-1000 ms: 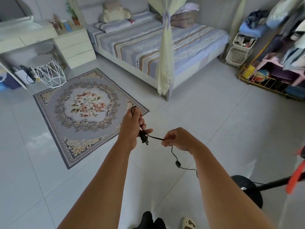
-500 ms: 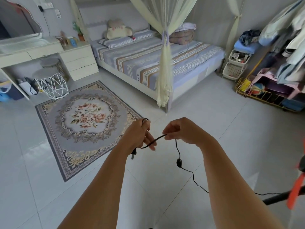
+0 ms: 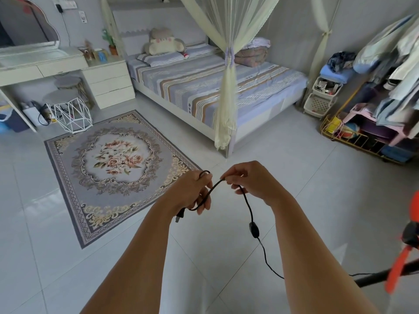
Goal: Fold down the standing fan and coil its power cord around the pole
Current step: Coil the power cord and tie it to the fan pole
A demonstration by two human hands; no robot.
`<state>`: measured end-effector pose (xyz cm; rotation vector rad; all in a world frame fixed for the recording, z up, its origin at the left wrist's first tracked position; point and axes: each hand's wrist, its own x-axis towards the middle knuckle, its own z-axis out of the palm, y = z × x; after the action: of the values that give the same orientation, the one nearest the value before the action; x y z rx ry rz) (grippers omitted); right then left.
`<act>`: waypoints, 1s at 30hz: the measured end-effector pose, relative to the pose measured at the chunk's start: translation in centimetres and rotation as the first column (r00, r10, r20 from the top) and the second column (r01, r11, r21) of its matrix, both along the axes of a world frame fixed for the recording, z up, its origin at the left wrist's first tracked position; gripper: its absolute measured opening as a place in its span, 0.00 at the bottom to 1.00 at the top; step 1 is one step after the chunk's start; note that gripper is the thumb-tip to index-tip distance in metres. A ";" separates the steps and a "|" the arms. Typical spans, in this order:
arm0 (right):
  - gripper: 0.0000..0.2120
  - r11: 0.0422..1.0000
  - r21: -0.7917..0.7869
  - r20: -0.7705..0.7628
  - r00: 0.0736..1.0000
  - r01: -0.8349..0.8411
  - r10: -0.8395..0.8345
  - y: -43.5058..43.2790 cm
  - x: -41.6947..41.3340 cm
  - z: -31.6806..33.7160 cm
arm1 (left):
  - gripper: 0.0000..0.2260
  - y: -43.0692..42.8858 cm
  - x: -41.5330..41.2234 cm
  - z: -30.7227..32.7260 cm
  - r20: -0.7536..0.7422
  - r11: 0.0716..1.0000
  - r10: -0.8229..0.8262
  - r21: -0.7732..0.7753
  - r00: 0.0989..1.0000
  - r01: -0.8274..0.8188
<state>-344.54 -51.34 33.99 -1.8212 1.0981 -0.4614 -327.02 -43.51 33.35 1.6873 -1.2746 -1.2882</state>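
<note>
A thin black power cord point(image 3: 248, 206) runs between both hands at chest height. My left hand point(image 3: 192, 192) grips a small loop of it, with the plug point(image 3: 179, 217) hanging just below the fist. My right hand point(image 3: 251, 181) pinches the cord a short way along. From there the cord drops past an inline switch point(image 3: 254, 230) and trails to the lower right, where the fan's black pole point(image 3: 383, 276) lies nearly level. Orange fan blades point(image 3: 402, 264) show blurred at the right edge; the fan's base is out of view.
A patterned rug point(image 3: 118, 164) lies on the tiled floor ahead left. A bed point(image 3: 215, 91) with a mosquito net stands behind it. A white wire stool point(image 3: 72, 114) and dresser are at the far left. A clothes rack point(image 3: 374, 123) fills the right side.
The view has tilted up, so the fan's base has left the frame. Both hands have risen and drawn closer together. The plug has swung from beside my left thumb to below the fist.
</note>
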 end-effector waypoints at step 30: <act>0.06 0.950 0.271 0.123 0.973 0.157 -0.196 1.1 -7.3 -4.0 | 0.09 -3.4 -7.9 -1.4 -0.344 0.938 0.281 -0.099 0.896 -0.332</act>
<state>-351.81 -50.25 30.01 -1.4431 1.1651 -0.5234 -334.89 -46.88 31.95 1.4250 -0.8496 -1.1821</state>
